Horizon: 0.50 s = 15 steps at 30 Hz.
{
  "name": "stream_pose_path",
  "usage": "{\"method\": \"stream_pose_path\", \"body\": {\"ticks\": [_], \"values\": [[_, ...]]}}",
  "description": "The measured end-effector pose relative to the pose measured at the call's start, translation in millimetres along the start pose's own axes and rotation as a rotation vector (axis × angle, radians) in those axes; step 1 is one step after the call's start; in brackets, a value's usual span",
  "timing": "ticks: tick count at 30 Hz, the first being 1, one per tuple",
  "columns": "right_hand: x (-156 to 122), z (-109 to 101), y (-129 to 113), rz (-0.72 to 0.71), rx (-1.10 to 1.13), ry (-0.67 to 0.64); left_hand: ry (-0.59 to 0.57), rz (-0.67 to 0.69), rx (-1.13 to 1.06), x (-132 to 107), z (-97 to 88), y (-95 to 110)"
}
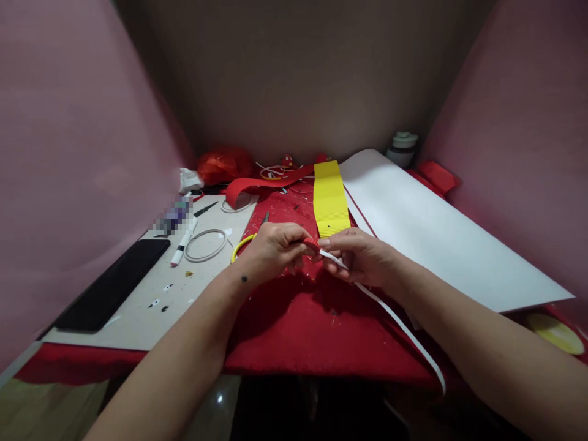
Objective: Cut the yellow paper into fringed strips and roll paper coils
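My left hand (274, 248) is closed around a small red rolled piece (312, 245) of corrugated paper over the red mat (316, 324). My right hand (361, 256) pinches a white paper strip (399, 321) right against that red piece. The strip trails from my fingers down past the table's front edge. Both hands touch each other at the middle of the table. A yellow corrugated strip (329, 199) lies just behind them.
A large white sheet (441, 236) lies at the right. At left, a grey board (151, 294) carries a white ring (206, 245), a marker (182, 244), a black phone (113, 285) and a craft knife (205, 209). A red corrugated strip (266, 184) and red bag (224, 164) sit at the back. Pink partitions stand either side.
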State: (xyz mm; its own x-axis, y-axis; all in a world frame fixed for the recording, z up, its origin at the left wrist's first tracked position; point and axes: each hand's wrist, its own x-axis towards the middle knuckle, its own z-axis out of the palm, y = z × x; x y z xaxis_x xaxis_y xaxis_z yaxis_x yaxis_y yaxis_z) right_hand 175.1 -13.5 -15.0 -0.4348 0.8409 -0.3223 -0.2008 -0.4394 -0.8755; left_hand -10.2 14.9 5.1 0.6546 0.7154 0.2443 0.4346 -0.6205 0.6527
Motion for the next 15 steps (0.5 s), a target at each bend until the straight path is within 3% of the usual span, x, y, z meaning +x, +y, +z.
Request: {"method": "stream_pose_path", "body": {"ticks": [4,7,9,13,15], "values": [[3.4,4.0,4.7,-0.007,-0.059,0.086,0.092,0.194,0.25,-0.2,5.5,-4.7],[5.0,4.7,6.8,-0.007,-0.066,0.096,0.108,0.213,0.259,0.0,7.1,-5.1],[4.3,4.5,5.7,-0.037,-0.025,0.066,0.111,0.134,0.12,0.6,5.8,-2.6],[-0.7,5.1,0.6,-0.086,0.004,-0.043,0.044,-0.172,-0.343,1.5,3.0,3.9],[-2.8,5.8,-1.1,-0.118,0.03,-0.089,0.04,-0.238,-0.532,1.5,3.9,5.5]]}}
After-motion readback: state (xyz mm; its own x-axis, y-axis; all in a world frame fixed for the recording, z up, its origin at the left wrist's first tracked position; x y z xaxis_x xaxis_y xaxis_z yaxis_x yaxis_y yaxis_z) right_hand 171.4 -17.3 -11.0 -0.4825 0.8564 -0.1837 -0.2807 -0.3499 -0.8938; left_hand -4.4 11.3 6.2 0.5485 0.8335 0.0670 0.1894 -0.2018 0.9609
